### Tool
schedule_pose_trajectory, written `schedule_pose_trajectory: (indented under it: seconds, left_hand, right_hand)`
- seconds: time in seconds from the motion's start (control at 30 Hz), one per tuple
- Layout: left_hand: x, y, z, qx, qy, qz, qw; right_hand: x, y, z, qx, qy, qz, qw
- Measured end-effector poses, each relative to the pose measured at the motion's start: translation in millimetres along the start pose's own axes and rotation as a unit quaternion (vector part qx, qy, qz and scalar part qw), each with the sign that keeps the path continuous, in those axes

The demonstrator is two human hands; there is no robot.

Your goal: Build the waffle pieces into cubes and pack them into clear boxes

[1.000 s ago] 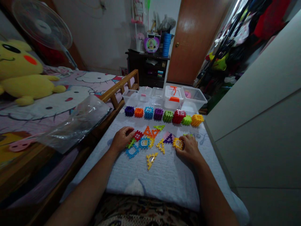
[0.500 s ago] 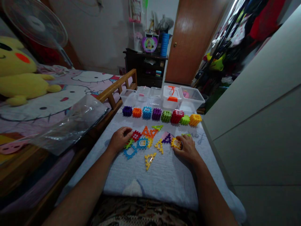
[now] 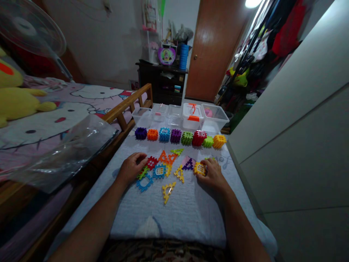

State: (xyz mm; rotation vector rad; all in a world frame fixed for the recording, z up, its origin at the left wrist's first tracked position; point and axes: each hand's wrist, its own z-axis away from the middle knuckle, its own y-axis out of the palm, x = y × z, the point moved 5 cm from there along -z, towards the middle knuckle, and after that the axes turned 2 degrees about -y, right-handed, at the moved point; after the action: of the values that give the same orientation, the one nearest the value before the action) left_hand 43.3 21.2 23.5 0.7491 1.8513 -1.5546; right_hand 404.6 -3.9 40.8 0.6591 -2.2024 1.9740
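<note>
My right hand (image 3: 214, 174) has its thumb and fingers around the edge of a yellow toothed building piece (image 3: 200, 169) with a white window grid, flat on the cloth. My left hand (image 3: 132, 168) rests with fingers curved and a gap at the thumb, holding nothing, beside a red window piece (image 3: 152, 162) and a green piece (image 3: 143, 172). Near them lie a blue square frame (image 3: 144, 182) and a blue window piece (image 3: 159, 171). Between the hands are orange triangles (image 3: 163, 157), a purple triangle (image 3: 189, 164) and yellow triangles (image 3: 179, 173), (image 3: 168, 192). A lime piece (image 3: 209, 159) is partly hidden behind my right hand.
Stacks of toothed pieces sorted by colour, such as a red stack (image 3: 199, 138), form a row across the cloth-covered table (image 3: 191, 214). Clear plastic boxes (image 3: 215, 115) stand behind them. A wooden bed rail (image 3: 128, 105) borders the left, a white cabinet (image 3: 294, 145) the right.
The whole view has shifted, so everything appears slightly further left and lower. Both hands keep nearly the same places beside the pieces, and the right still holds the yellow window piece.
</note>
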Motion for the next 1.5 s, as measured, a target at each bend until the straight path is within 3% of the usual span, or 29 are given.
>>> schedule_pose_trajectory:
  seconds: [0.17, 0.37, 0.47, 0.63, 0.93, 1.2, 1.4, 1.5]
  left_hand:
    - [4, 0.7, 0, 0.002, -0.003, 0.003, 1.0]
    - [8, 1.2, -1, -0.001, -0.003, 0.005, 1.0]
    - [9, 1.6, -2, 0.002, -0.004, 0.004, 1.0]
    - [6, -0.5, -1, -0.005, -0.006, 0.001, 1.0]
    - [9, 0.4, -1, 0.002, -0.006, -0.011, 1.0]
    - [11, 1.3, -1, 0.002, -0.007, -0.006, 1.0]
    - [7, 1.4, 0, 0.002, -0.017, 0.001, 1.0]
    - [7, 2.0, 0, 0.003, -0.014, 0.007, 1.0]
  right_hand:
    - [-22, -42, -20, -0.036, -0.018, 0.009, 0.999]
    - [-88, -104, -86, -0.079, 0.021, 0.044, 0.996]
    - [-118, -111, -115, -0.041, 0.044, 0.036, 0.998]
    - [-142, -100, -138, 0.043, 0.057, 0.037, 0.997]
    - [-148, -92, -149, 0.083, 0.047, 0.024, 0.995]
    - [-146, -95, -147, 0.079, 0.061, 0.025, 0.995]
    - [-115, -118, -119, -0.026, -0.004, -0.02, 0.999]
    - [-85, -114, -95, -0.063, -0.027, -0.065, 0.996]
